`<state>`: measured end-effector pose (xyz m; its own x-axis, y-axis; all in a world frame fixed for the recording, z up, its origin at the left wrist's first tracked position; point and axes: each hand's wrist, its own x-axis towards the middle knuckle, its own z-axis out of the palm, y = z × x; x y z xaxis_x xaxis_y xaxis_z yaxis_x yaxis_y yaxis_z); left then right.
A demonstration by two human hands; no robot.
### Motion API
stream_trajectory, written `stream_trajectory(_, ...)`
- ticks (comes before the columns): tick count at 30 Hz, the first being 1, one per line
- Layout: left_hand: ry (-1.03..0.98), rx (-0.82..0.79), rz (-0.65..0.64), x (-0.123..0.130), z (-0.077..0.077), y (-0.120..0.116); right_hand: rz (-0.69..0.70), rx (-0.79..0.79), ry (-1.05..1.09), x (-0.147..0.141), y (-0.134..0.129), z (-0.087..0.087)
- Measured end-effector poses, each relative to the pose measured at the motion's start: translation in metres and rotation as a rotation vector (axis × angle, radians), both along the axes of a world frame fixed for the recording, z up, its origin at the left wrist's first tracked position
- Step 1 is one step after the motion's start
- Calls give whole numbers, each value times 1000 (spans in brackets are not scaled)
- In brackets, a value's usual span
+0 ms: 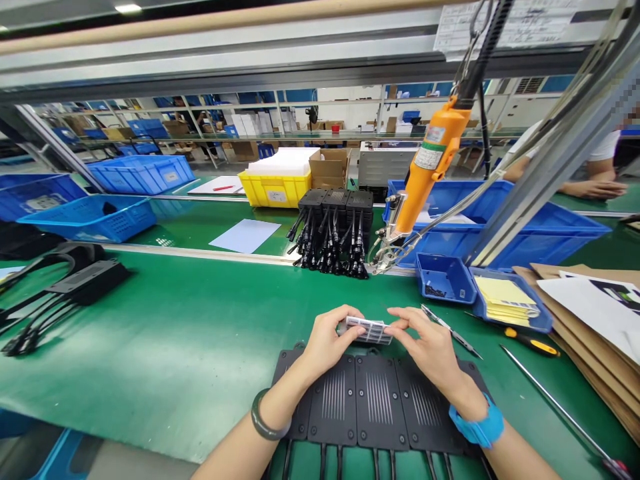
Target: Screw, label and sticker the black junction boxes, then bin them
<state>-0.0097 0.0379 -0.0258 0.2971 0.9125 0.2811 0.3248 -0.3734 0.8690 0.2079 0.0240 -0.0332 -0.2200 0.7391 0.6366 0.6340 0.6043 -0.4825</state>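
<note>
My left hand [333,337] pinches the left end of a small pale stack of labels [369,329], thumb in front and fingers behind. At the stack's right end is my right hand [425,340], its thumb against the edge and its index finger raised. Both hands are above the back edge of a row of black ribbed boxes [381,400], which lie side by side with cables toward me. The stack's underside is hidden.
An orange power screwdriver [433,167] hangs at the right. Behind are piled black boxes [335,227] and a yellow bin [275,188]. A pen [453,332], a yellow-handled screwdriver [533,342] and a long metal rod [560,407] lie right. Another person's hands [600,187] rest beyond.
</note>
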Motion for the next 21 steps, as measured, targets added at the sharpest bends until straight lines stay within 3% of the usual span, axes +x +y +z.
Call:
stream_trajectory(10,-42,-19,-1,-1,-4,2,10,107,-65,0,1,5)
stream_trajectory(18,-44,-45,-2,-1,-7,4,32,129,-141,-2,0,2)
stream_trajectory(21,-57,-52,-7,-1,-7,3,4,63,-108,-3,-1,3)
